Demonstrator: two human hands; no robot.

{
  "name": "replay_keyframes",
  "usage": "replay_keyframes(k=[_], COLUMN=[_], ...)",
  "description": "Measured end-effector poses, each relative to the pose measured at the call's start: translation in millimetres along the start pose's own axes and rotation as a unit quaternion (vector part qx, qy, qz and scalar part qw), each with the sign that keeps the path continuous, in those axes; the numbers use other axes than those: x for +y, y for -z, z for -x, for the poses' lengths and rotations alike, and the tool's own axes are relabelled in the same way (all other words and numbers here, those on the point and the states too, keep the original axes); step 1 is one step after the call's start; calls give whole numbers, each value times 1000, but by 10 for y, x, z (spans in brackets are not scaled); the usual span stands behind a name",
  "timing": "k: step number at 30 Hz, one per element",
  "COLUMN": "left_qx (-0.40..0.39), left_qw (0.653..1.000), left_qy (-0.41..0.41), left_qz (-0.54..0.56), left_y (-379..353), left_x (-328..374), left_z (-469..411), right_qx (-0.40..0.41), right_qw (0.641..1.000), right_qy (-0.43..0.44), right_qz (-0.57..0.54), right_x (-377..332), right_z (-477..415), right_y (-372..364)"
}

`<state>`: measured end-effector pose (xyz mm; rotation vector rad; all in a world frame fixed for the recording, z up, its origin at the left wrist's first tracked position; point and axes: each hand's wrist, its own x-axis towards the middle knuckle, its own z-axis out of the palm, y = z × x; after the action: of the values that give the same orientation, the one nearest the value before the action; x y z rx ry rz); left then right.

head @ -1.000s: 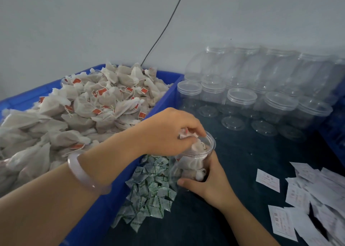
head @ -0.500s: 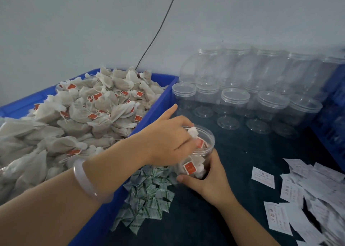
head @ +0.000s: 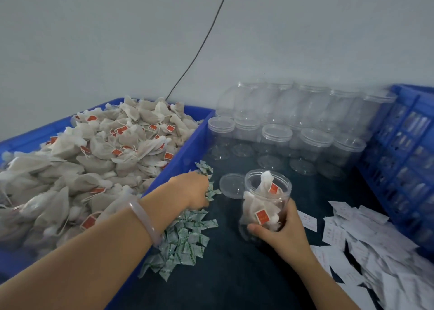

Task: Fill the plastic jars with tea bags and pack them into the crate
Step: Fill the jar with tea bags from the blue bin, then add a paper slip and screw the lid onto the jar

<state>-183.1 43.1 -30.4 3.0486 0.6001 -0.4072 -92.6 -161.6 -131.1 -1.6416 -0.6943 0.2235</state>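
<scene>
Grips with the right hand [head: 284, 229] the open jar [head: 265, 199], standing on the desk [head: 234, 274] and part-full of tea bags [head: 263, 215]. Rests the left hand [head: 190, 190] on the sachets [head: 183, 241] beside the blue bin [head: 187, 154]; cannot tell open or closed.

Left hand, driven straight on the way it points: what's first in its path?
The left hand has its fingertips among the green-and-white sachets, so those come first. Beyond them, probably the loose clear lid lying flat beside the held jar, though depth is hard to judge.
</scene>
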Motion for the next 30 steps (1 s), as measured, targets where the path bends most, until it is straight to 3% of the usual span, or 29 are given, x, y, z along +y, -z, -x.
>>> replay_keyframes(k=[6, 12, 15, 19, 24, 26, 30], left_qx=[-45, 70, 127, 252, 331, 313, 291], left_qw=[995, 988, 977, 911, 797, 796, 824], left_qy=[71, 126, 134, 95, -69, -113, -81], left_qz=[44, 46, 107, 311, 501, 505, 480], left_y=[-214, -424, -456, -357, 30, 102, 42], left_x=[84, 78, 42, 97, 494, 654, 802], left_z=[-30, -28, 5, 115, 342, 364, 242], right_qx=[-62, -70, -72, -79, -76, -74, -70], right_qw=[998, 997, 997, 997, 997, 997, 998], right_qy=[-13, -6, -3, -10, -16, -15, -8], right_qz=[21, 18, 14, 3, -5, -5, 4], right_x=[-13, -7, 14, 29, 26, 20, 18], right_z=[195, 195, 179, 166, 144, 146, 161], right_y=[111, 131, 135, 131, 120, 117, 122])
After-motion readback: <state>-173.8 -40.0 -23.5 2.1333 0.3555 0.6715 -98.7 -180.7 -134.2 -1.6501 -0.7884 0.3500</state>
